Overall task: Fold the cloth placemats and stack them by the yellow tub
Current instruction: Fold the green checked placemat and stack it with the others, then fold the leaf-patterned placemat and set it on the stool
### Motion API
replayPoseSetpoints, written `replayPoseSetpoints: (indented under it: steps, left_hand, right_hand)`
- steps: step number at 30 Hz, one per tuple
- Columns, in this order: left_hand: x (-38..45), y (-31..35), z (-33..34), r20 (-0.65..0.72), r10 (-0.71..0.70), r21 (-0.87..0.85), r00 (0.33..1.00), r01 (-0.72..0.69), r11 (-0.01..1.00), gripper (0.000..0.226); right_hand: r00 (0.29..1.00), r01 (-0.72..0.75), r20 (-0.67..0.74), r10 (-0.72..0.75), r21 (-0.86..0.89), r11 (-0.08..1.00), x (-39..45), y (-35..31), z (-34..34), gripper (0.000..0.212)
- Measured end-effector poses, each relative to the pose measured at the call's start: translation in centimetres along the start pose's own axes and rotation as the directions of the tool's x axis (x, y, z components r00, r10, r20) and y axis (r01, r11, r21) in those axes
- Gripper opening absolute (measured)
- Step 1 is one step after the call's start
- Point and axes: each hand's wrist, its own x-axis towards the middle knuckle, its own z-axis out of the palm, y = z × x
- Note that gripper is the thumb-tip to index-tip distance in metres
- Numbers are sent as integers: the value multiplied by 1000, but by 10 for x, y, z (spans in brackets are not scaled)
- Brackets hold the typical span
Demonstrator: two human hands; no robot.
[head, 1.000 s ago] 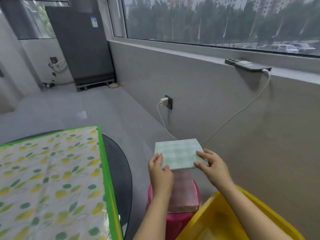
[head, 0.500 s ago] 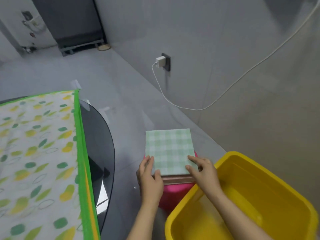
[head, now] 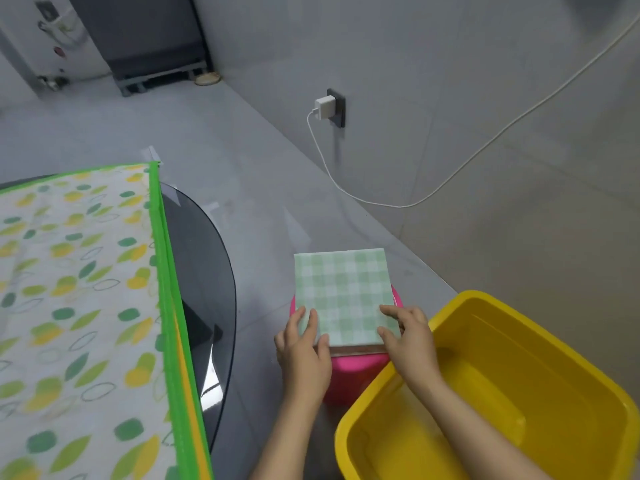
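A folded green checked placemat (head: 343,292) lies flat on top of a folded brownish placemat (head: 356,349), of which only the near edge shows. Both sit on a pink stool (head: 349,367) just left of the yellow tub (head: 519,393). My left hand (head: 304,355) rests on the green placemat's near left corner, fingers and thumb lying on top. My right hand (head: 408,337) presses the near right corner the same way, its forearm crossing over the tub's rim.
A dark round glass table (head: 204,271) stands at the left, covered by a leaf-patterned cloth with a green border (head: 76,306). A white charger and cable (head: 323,109) hang on the grey wall behind the stool. The tub holds nothing.
The green placemat came down from mid-air onto the brownish one on the stool. My hands followed it and now lie on its near corners. The view tilted downward.
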Motion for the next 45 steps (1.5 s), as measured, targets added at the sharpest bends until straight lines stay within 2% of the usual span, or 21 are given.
replayPoseSetpoints:
  steps: [3, 8, 14, 17, 21, 27, 31, 34, 38, 41, 45]
  left_hand:
    - [1, -4, -1, -8, -37, 136, 999, 37, 990, 44]
    - [1, -9, -3, 106, -133, 242, 985, 104, 965, 47]
    - [-4, 20, -12, 77, -156, 313, 985, 124, 942, 48]
    - [-14, 49, -26, 43, -93, 231, 995, 81, 970, 50]
    - [-33, 98, -60, -7, 14, -40, 1000, -14, 999, 48]
    - [-58, 153, -143, -113, 202, -60, 973, -209, 976, 47]
    - [-79, 155, -210, -186, 299, 69, 936, -291, 954, 51]
    - [-98, 136, -260, -245, 351, 230, 904, -298, 927, 64]
    - [-123, 90, -316, -275, 387, 388, 880, -267, 882, 71]
    - [-141, 54, -348, -276, 389, 480, 879, -225, 848, 58]
    - [-160, 9, -384, -234, 332, 539, 914, -162, 827, 47]
  right_hand:
    - [1000, -3, -16, 3, -47, 999, -1, 3, 5, 35]
    - [999, -16, -33, 9, -219, 976, -2, 9, 5, 35]
    - [999, 38, 43, -29, -224, 974, -4, 2, -10, 36]
    - [988, 154, 18, -154, -223, 963, -6, -16, -29, 35]
    - [952, 302, -4, -307, -170, 938, -14, -65, -66, 33]
    - [829, 531, -124, -546, -135, 837, -43, -160, -119, 27]
    - [741, 638, -158, -652, -136, 758, -80, -216, -134, 26]
    - [677, 710, -159, -719, -117, 695, -111, -252, -124, 25]
    - [584, 803, -91, -807, -80, 590, -152, -288, -87, 22]
    - [524, 849, -8, -852, -82, 523, -179, -305, -50, 28]
    - [376, 924, 108, -920, -117, 364, -208, -318, -2, 33]
